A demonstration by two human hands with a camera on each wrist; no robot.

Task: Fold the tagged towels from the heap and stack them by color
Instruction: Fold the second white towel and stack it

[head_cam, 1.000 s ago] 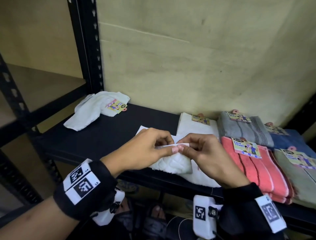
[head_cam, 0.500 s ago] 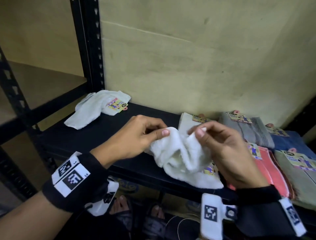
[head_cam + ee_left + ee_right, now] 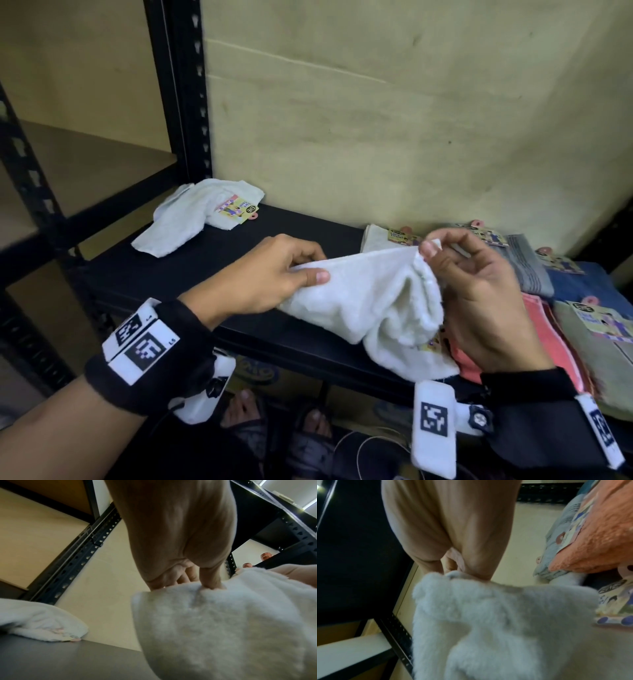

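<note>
Head view only shows crumpled towel (image 3: 198,219) w/ tag, left hand (image 3: 270,274), right hand (image 3: 479,291) each pinch-grip white towel (image 3: 370,294) edge.

A white towel (image 3: 359,301) is hanging in mid-air over the front edge of the shelf, its top edge stretching taut from 9 o'clock to 3 o'clock, its body sagging in soft folds with a printed tag (image 3: 432,342) peeking out low at its 4 o'clock. Another white towel (image 3: 195,216) is lying crumpled at 10 o'clock of it, tag up. Folded stacks are sitting at 2 to 4 o'clock: white (image 3: 375,240), grey (image 3: 527,270), blue (image 3: 579,286), coral (image 3: 544,339), beige (image 3: 603,370).
</note>
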